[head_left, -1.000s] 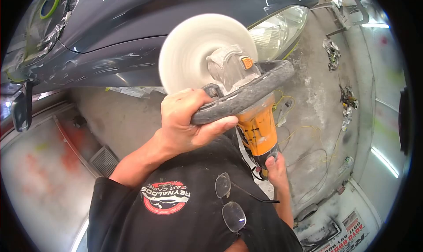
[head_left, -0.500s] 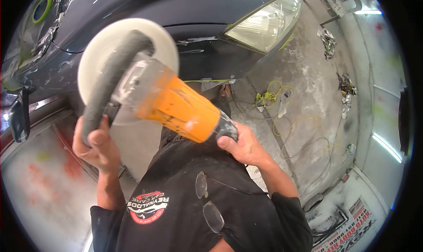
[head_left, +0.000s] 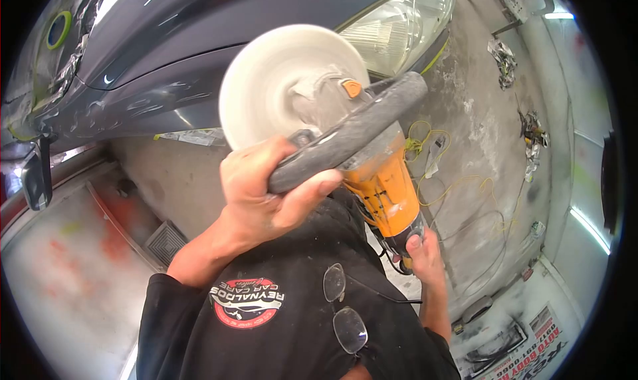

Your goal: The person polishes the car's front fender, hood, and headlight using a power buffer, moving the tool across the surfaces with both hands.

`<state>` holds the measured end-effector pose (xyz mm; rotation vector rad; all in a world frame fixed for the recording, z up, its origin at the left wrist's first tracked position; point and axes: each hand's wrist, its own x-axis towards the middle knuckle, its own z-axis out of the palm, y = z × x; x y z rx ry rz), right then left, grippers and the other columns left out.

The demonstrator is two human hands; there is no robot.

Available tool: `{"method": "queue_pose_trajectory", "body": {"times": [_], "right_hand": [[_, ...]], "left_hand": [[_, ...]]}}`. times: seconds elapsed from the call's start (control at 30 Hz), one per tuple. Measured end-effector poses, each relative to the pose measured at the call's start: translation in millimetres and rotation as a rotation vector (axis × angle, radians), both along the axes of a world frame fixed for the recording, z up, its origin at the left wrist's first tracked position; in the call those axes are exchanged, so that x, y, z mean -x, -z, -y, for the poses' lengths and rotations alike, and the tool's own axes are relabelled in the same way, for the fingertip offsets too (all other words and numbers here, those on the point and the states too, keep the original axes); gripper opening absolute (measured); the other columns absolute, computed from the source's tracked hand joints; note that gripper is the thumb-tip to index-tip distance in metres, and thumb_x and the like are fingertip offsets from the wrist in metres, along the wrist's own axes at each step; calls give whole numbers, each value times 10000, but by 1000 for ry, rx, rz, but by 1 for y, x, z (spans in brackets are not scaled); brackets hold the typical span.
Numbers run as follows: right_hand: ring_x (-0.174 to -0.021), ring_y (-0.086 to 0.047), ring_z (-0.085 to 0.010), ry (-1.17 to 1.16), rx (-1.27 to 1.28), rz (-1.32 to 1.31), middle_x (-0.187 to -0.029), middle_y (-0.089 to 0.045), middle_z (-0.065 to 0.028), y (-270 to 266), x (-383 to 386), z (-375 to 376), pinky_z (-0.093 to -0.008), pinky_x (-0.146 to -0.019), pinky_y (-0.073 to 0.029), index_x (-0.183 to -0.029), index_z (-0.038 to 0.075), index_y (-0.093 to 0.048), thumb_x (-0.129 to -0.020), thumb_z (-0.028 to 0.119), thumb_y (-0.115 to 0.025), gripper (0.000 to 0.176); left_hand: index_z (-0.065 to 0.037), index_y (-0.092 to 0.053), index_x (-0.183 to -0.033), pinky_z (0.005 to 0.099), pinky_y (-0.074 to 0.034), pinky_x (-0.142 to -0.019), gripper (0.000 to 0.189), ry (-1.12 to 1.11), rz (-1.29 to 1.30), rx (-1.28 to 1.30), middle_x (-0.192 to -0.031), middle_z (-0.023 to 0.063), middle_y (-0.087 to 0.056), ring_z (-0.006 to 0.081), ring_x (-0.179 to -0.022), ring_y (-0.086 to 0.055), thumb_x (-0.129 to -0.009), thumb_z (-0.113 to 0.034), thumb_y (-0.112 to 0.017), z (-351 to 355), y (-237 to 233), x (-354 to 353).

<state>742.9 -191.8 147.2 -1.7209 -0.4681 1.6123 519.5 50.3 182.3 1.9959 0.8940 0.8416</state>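
An orange power polisher (head_left: 389, 190) is held up in front of my body, tilted with its round white pad (head_left: 256, 87) toward the car. My left hand (head_left: 259, 187) is wrapped round the left end of its thick black D-shaped handle (head_left: 359, 130). Around the black rear end of the body, my right hand (head_left: 425, 253) is closed, low and to the right. The pad overlaps the dark grey car bumper (head_left: 166, 107) and the edge of the headlight (head_left: 399, 31) in this view. Its surface is smeared, as if spinning.
A yellow cord (head_left: 432, 197) trails over the concrete floor at right. Crumpled masking scraps (head_left: 503, 64) lie farther off. A green tape roll (head_left: 58, 29) rests on the car at left, above a side mirror (head_left: 36, 174). Eyeglasses (head_left: 349, 327) hang on my black shirt.
The polisher has swung to the right, its pad moving from the left fender toward the headlight. My left hand has moved right and up; my right hand has gone lower and right.
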Motion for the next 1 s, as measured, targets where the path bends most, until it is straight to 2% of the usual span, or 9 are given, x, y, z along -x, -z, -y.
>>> {"method": "queue_pose_trajectory", "body": {"times": [0.03,0.2,0.33,0.47,0.53,0.67,0.73,0.9,1.0], "right_hand": [[-677,-591,-106,-1,-19,-15,-833,-639,-47,2,2,-2,-256,-601,-489,-1095,-39,-597,-865,672,-644,749],[-738,-558,-83,-109,-108,-84,-842,-634,-20,16,22,-34,-259,-653,-468,-1145,-24,-602,-888,546,-705,634],[-776,-542,-71,-230,-118,-52,-857,-631,-5,20,17,-51,-264,-698,-469,-1164,-29,-597,-894,496,-718,603],[-761,-549,-89,-50,-89,-64,-848,-634,-25,17,2,-26,-271,-691,-475,-1151,-37,-597,-895,557,-689,653],[-736,-562,-99,14,-99,-29,-834,-631,-31,25,-7,-2,-266,-666,-473,-1138,-39,-597,-891,589,-677,680],[-711,-576,-100,47,-22,-36,-818,-619,-29,0,-12,-4,-253,-646,-476,-1111,-31,-600,-880,616,-671,691],[-710,-575,-89,10,-17,-57,-823,-615,-28,-2,-5,-9,-246,-650,-481,-1103,-26,-601,-881,605,-679,673],[-817,-624,-141,-167,-200,1,-935,-694,-66,-7,47,-80,-299,-755,-516,-1144,-34,-602,-886,519,-715,620],[-846,-667,-212,-295,-243,-48,-937,-708,-117,10,89,-123,-347,-786,-522,-1137,-12,-622,-869,494,-733,583]], "left_hand": [[-9,-615,-762,303,-423,-473,355,1,-10,-21,-591,68,-575,204,-476,-563,-760,-267,-860,0,0,3],[47,-557,-1142,321,-441,-547,504,-209,17,-146,-806,134,-629,174,-618,-559,-916,-376,-712,12,18,74],[59,-526,-1161,313,-407,-537,589,-177,-12,-4,-786,94,-603,143,-616,-522,-940,-469,-666,12,9,94],[53,-589,-1009,296,-458,-558,473,-235,-32,-201,-749,121,-627,175,-605,-586,-870,-372,-745,10,15,38],[24,-607,-871,292,-443,-503,385,-29,-72,-41,-641,99,-608,185,-513,-578,-809,-303,-800,-8,-10,2],[-22,-603,-749,299,-441,-474,341,25,54,25,-608,79,-599,193,-480,-584,-762,-243,-862,-10,-1,-16],[-10,-624,-794,302,-441,-468,370,18,15,18,-610,80,-607,202,-476,-587,-768,-295,-858,-10,0,3],[45,-629,-896,333,-500,-598,538,-479,109,-158,-702,118,-625,214,-705,-657,-868,-478,-751,4,12,98],[-34,-499,-746,354,-464,-661,532,-495,269,-60,-654,49,-475,150,-648,-494,-976,-501,-606,-10,3,168]]}}
